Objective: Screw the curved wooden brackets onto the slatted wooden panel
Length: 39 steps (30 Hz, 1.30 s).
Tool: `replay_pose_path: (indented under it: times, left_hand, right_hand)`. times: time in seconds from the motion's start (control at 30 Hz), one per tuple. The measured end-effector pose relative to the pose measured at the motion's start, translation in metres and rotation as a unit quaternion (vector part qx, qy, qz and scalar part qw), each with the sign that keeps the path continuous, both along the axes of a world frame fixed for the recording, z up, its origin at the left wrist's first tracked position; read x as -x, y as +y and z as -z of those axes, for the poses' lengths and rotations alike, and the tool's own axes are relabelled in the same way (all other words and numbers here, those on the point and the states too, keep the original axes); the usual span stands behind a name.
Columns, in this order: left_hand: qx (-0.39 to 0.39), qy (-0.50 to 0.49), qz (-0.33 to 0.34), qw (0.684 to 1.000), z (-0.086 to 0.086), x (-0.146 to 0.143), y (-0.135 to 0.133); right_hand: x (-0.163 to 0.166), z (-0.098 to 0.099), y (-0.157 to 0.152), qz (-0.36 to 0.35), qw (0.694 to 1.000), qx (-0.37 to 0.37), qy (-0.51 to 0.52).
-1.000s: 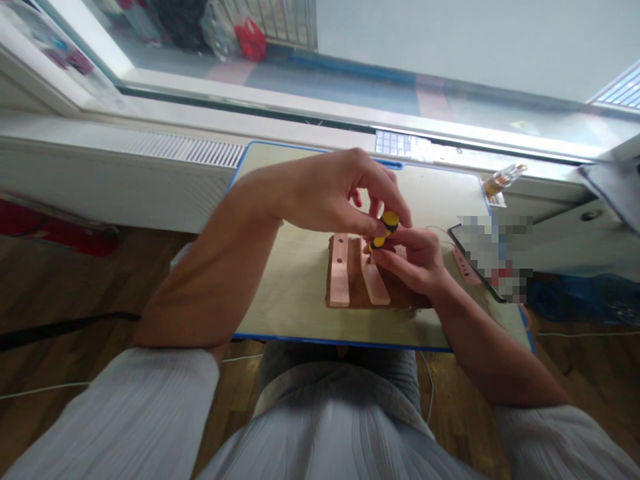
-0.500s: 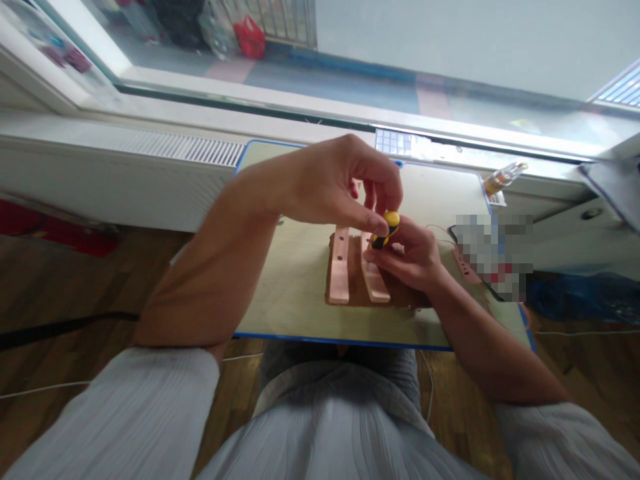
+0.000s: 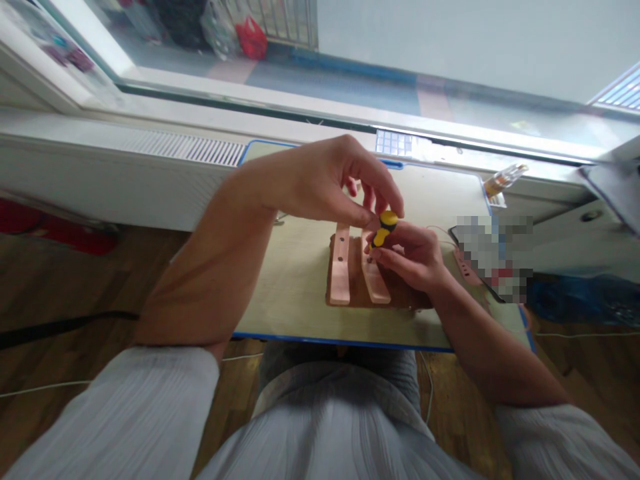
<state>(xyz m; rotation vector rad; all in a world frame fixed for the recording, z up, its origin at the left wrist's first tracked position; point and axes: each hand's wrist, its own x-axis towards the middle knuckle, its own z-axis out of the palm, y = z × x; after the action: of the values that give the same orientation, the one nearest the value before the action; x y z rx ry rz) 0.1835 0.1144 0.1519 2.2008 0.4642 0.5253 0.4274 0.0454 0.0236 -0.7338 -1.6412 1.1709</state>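
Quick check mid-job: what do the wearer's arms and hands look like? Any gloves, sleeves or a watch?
Both the left hand and the right hand are bare: no gloves, and no ring or watch shows. The left sleeve and right sleeve are short, of pale grey, finely ribbed fabric, and end near the elbows.

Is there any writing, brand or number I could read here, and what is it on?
No text can be read.
The small bottle: its label, if any, is too small to read.
The flat object below it: blurred out.
The yellow-and-black tool: no marking visible.
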Motion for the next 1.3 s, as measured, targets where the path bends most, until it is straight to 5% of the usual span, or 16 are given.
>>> replay_pose_path:
  times: [0.33, 0.77, 1.3]
  left_hand:
    - [0.011, -0.003, -0.042, 0.999, -0.003, -0.007, -0.005]
    - [0.001, -0.034, -0.020, 0.999, 0.003, -0.006, -0.001]
    - [0.019, -0.007, -0.036, 0.999, -0.001, -0.010, -0.004]
  right_hand:
    - [0.004, 0.001, 0.002, 0.011, 1.000, 0.003, -0.024]
    - [-0.004, -0.009, 0.003, -0.026, 0.998, 0.059, 0.018]
    - [0.001, 0.001, 0.003, 0.009, 1.000, 0.027, -0.005]
